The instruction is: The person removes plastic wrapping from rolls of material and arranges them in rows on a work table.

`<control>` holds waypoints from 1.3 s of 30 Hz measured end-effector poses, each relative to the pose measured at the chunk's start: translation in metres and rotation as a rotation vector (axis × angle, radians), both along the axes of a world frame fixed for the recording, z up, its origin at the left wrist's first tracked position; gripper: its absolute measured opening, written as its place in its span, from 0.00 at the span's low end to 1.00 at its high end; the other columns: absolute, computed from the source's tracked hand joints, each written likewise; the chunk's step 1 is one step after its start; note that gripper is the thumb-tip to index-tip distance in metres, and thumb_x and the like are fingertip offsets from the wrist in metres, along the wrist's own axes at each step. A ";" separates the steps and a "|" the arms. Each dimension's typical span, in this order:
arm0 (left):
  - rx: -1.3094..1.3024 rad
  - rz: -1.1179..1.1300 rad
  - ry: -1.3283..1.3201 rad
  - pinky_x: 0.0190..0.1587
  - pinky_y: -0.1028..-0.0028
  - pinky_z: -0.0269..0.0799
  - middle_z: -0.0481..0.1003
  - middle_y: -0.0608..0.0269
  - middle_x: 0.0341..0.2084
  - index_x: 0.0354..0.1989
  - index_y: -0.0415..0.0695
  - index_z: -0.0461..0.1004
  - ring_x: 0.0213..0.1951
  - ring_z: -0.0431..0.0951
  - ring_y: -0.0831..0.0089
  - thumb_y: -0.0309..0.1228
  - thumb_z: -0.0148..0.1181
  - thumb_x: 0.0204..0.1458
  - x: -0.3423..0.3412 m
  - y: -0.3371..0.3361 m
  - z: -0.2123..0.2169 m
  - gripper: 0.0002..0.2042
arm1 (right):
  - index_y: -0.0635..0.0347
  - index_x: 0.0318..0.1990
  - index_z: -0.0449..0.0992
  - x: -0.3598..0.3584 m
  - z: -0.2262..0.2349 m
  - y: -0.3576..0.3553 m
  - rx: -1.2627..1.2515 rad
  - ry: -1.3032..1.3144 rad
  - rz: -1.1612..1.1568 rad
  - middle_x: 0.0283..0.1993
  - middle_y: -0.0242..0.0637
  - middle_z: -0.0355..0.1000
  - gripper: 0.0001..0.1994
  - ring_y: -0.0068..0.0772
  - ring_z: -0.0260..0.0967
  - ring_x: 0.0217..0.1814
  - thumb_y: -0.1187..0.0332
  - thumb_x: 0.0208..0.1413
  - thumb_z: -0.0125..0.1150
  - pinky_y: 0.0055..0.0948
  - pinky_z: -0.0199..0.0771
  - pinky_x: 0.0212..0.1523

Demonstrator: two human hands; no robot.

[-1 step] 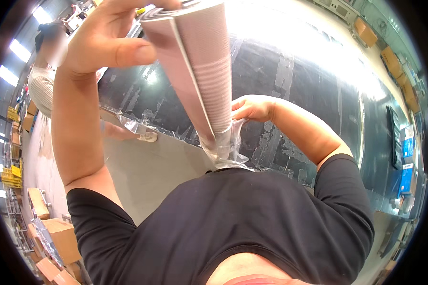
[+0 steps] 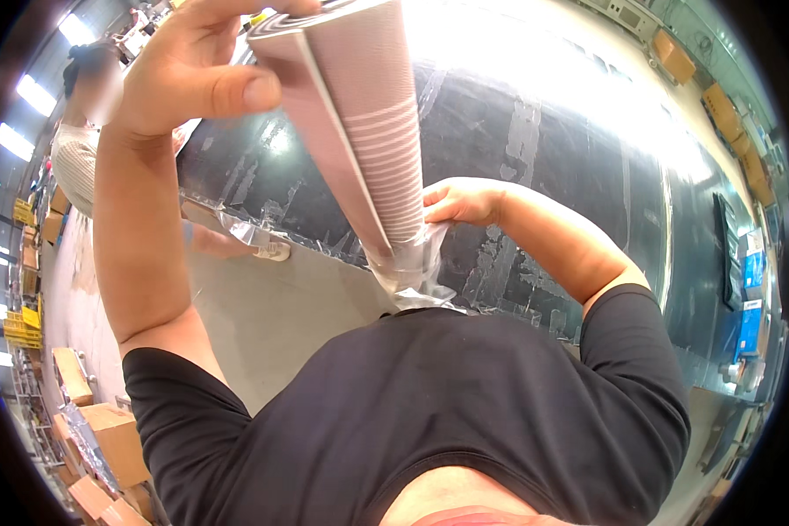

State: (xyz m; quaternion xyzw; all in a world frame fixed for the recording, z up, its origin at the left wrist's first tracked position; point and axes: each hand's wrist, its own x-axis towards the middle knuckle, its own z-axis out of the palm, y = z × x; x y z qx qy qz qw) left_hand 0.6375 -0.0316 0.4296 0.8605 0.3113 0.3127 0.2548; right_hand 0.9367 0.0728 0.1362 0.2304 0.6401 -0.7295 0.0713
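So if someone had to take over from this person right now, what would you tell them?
Left hand: raised, fingers gripping the top end of a long stack of paper cups.
Right hand: at the stack's lower end, holding the clear plastic sleeve bunched there.
The stack tilts from upper left down towards the person's chest, above a dark table.
Done: the sleeve is off most of the stack.
Left: the sleeve still covers the bottom end; no cup is separated yet.
Another person stands off to the left.
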 end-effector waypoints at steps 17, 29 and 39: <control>-0.043 0.693 -0.070 0.73 0.59 0.36 0.35 0.47 0.76 0.47 0.42 0.82 0.75 0.40 0.53 0.46 0.67 0.46 -0.116 0.086 -0.067 0.24 | 0.61 0.38 0.79 0.109 -0.051 -0.059 0.885 -0.727 -0.014 0.42 0.51 0.78 0.11 0.53 0.75 0.48 0.64 0.52 0.61 0.44 0.75 0.48; -0.447 0.986 0.248 0.73 0.60 0.41 0.38 0.51 0.76 0.55 0.41 0.77 0.73 0.47 0.52 0.45 0.66 0.42 -0.128 0.268 -0.230 0.31 | 0.57 0.38 0.81 0.275 -0.043 -0.256 0.389 -1.258 -0.444 0.40 0.46 0.79 0.11 0.47 0.77 0.47 0.63 0.49 0.68 0.40 0.75 0.48; 0.043 0.755 0.670 0.69 0.36 0.32 0.34 0.50 0.76 0.58 0.59 0.76 0.73 0.29 0.36 0.41 0.64 0.40 0.155 0.203 -0.276 0.30 | 0.58 0.35 0.79 0.248 -0.080 -0.338 0.259 -1.212 -0.816 0.37 0.46 0.79 0.09 0.47 0.77 0.43 0.65 0.49 0.65 0.41 0.75 0.45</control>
